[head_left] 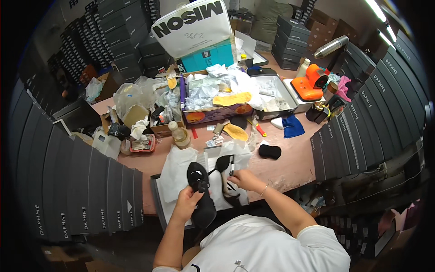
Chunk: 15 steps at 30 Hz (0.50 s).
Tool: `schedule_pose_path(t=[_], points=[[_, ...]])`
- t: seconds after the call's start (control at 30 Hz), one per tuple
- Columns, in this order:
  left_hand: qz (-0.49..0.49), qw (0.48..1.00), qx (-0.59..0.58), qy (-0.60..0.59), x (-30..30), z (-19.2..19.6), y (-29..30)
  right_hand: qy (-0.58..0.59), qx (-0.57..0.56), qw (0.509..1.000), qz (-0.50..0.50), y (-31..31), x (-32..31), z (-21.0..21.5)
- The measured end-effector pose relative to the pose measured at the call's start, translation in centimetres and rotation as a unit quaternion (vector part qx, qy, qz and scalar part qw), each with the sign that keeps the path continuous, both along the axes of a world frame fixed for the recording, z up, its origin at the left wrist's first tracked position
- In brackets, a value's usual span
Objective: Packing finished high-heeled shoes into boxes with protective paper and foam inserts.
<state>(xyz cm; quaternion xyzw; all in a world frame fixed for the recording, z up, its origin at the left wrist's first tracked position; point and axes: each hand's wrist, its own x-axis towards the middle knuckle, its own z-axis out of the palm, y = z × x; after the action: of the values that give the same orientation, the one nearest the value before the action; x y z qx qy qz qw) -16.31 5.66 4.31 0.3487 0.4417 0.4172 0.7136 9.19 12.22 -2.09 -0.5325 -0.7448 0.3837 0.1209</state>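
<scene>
Shoe (202, 195) black, light, stiff-soled, likely slick, gripped mid-body in closed left hand (186, 202) over white paper (179, 170); right hand (240, 177) pinching small tool (232, 168), best held at sole.

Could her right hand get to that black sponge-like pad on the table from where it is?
Probably yes. The black pad lies alone on bare table, just beyond the right hand, with nothing between them. But that hand's fingers are busy at a black shoe.

Bare forearms reach forward; the left hand (188, 199) is curled in a grip, the right hand (240, 179) pinched, near the left.
</scene>
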Motion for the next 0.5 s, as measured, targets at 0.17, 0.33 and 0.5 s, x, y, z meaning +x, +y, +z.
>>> schedule_pose_path(t=[0.17,0.33,0.5], points=[[0.098,0.995,-0.024,0.015,5.2,-0.4,-1.5,-0.110,0.210,0.969,-0.075,6.3,13.3,-5.9],[0.144,0.986,-0.048,0.067,11.1,0.3,-2.7,-0.184,0.173,0.965,0.072,8.3,20.1,-11.9],[0.170,0.978,-0.024,0.116,14.4,1.2,-2.5,0.135,0.191,0.968,-0.096,7.7,18.8,-8.6]])
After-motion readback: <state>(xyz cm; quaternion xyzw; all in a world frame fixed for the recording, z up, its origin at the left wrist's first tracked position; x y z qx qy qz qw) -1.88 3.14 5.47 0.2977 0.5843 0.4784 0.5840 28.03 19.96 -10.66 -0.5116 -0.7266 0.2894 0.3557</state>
